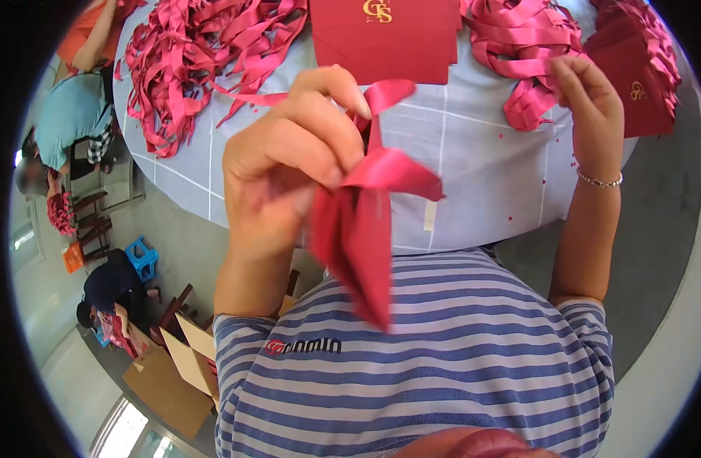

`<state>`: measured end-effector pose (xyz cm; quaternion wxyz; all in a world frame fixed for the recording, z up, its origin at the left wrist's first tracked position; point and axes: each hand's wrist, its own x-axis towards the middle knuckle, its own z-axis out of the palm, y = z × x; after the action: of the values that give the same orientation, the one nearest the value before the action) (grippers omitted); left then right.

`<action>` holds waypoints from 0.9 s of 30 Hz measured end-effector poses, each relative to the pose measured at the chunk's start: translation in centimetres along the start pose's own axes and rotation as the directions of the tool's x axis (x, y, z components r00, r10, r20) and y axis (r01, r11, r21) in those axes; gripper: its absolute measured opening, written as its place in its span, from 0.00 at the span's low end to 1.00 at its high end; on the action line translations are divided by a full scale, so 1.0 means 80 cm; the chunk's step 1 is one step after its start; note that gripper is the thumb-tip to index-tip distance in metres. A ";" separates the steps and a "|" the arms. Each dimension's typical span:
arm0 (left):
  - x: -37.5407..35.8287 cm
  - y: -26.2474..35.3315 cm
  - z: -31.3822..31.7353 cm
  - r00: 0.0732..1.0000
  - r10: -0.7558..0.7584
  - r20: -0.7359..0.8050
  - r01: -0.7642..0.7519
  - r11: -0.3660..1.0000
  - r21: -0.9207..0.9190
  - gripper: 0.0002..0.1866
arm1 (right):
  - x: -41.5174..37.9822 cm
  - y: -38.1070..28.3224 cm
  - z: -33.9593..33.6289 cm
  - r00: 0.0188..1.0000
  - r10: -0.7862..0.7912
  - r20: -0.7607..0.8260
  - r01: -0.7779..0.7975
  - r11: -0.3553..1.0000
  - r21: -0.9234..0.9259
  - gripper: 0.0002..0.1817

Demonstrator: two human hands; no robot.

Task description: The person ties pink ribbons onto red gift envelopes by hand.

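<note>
Raised over the table's near edge, my left hand (289, 153) pinches a dark red folded piece (358, 252) with pink ribbon (392, 172) looped at its top. The piece hangs down, slightly blurred, in front of my striped shirt. My right hand (591, 103) is at the right, thumb and forefinger together at the edge of a pile of pink ribbons (522, 46); whether a ribbon is between the fingertips is unclear. Red bags or cards with gold lettering (389, 42) lie at the top centre, and more (633, 91) lie at the far right.
A large heap of pink ribbons (175, 69) covers the left of the round table with a checked cloth (473, 175). People sit at the far left near a blue stool (141, 258). An open cardboard box (167, 389) stands on the floor at lower left.
</note>
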<state>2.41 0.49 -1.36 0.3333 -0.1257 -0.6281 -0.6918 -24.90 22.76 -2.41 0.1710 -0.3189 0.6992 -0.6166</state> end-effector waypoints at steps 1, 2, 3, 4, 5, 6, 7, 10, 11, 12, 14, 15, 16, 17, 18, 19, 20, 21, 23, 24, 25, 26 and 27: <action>0.001 -0.010 -0.008 1.000 -0.005 -0.028 0.005 1.000 -0.020 0.04 | -0.009 0.001 0.000 1.000 0.021 0.004 -0.020 0.997 -0.068 0.07; 0.002 -0.017 -0.016 0.998 -0.014 -0.059 0.012 0.999 -0.038 0.04 | -0.018 0.003 0.000 0.999 0.044 0.009 -0.042 0.990 -0.135 0.06; -0.005 -0.015 -0.034 0.984 -0.130 -0.122 0.140 0.988 0.070 0.04 | -0.024 0.022 -0.015 0.994 0.014 0.113 0.017 0.963 -0.267 0.07; -0.012 -0.012 -0.046 0.899 -0.271 -0.344 0.306 0.951 0.051 0.05 | -0.028 0.020 -0.013 0.994 0.014 0.112 0.016 0.964 -0.264 0.07; -0.017 -0.008 -0.057 0.746 -0.385 -0.543 0.456 0.890 -0.003 0.07 | -0.036 0.015 -0.009 0.987 -0.041 0.159 0.103 0.907 -0.408 0.08; -0.023 -0.004 -0.075 0.746 -0.387 -0.542 0.461 0.888 0.000 0.07 | -0.041 0.013 -0.006 0.974 -0.085 0.212 0.189 0.822 -0.537 0.09; -0.028 -0.001 -0.095 0.727 -0.308 -0.614 0.382 0.924 -0.011 0.08 | -0.044 0.019 -0.010 0.979 -0.089 0.182 0.183 0.773 -0.607 0.10; -0.035 0.023 -0.105 0.692 -0.204 -0.693 0.270 0.963 -0.013 0.08 | -0.053 0.015 -0.013 0.993 -0.043 0.108 0.103 0.749 -0.654 0.08; -0.040 0.026 -0.101 0.733 -0.160 -0.661 0.318 0.940 0.125 0.09 | -0.055 0.014 -0.013 0.992 -0.043 0.116 0.108 0.753 -0.650 0.08; -0.045 0.027 -0.095 0.771 -0.179 -0.611 0.389 0.892 0.229 0.09 | -0.057 0.013 -0.016 0.994 -0.012 0.105 0.080 0.726 -0.683 0.08; -0.050 0.027 -0.076 0.846 -0.283 -0.452 0.480 0.775 0.412 0.10 | -0.057 0.019 -0.026 0.990 0.016 0.142 0.087 0.725 -0.683 0.07; -0.049 0.026 -0.068 0.886 -0.296 -0.356 0.462 0.601 0.652 0.13 | -0.057 0.019 -0.028 0.987 0.013 0.157 0.097 0.731 -0.675 0.07; -0.048 0.025 -0.063 0.903 -0.338 -0.265 0.388 0.378 0.841 0.17 | -0.058 0.015 -0.027 0.982 0.005 0.187 0.125 0.730 -0.672 0.07; -0.046 0.023 -0.058 0.909 -0.342 -0.239 0.360 0.353 0.864 0.21 | -0.059 0.011 -0.023 0.975 -0.005 0.220 0.154 0.730 -0.666 0.07; -0.044 0.019 -0.055 0.912 -0.349 -0.215 0.334 0.326 0.884 0.25 | -0.061 0.008 -0.018 0.980 -0.045 0.193 0.162 0.745 -0.647 0.07; -0.045 0.017 -0.054 0.913 -0.349 -0.209 0.313 0.274 0.909 0.29 | -0.062 0.004 -0.016 0.986 0.015 0.166 0.088 0.800 -0.594 0.07; -0.044 0.014 -0.054 0.910 -0.347 -0.227 0.325 0.258 0.910 0.29 | -0.064 -0.001 -0.015 0.987 0.079 0.141 0.009 0.842 -0.539 0.07; -0.043 0.011 -0.053 0.923 -0.345 -0.171 0.261 0.233 0.937 0.31 | -0.066 -0.004 -0.010 0.986 0.089 0.142 -0.016 0.893 -0.451 0.08; -0.042 0.007 -0.051 0.933 -0.341 -0.119 0.198 0.206 0.958 0.32 | -0.064 -0.016 -0.003 0.982 0.099 0.162 0.013 0.819 -0.574 0.08; -0.042 0.005 -0.051 0.926 -0.352 -0.138 0.226 0.223 0.948 0.33 | -0.064 -0.020 -0.001 0.980 0.113 0.166 0.033 0.724 -0.689 0.09; -0.042 0.003 -0.049 0.919 -0.363 -0.154 0.253 0.241 0.937 0.34 | -0.063 -0.014 0.000 0.979 0.111 0.169 0.037 0.723 -0.690 0.09; -0.040 0.004 -0.045 0.919 -0.361 -0.156 0.254 0.242 0.937 0.34 | -0.064 -0.002 0.002 0.987 0.049 0.156 0.083 0.672 -0.736 0.09; -0.037 0.007 -0.040 0.909 -0.374 -0.182 0.281 0.231 0.931 0.35 | -0.065 0.009 0.002 0.989 -0.015 0.149 0.127 0.615 -0.778 0.09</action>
<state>5.76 -1.61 -3.27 0.1650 0.2001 -0.9355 -0.2400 -21.16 26.11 -3.94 0.0343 -0.4276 0.8726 -0.2335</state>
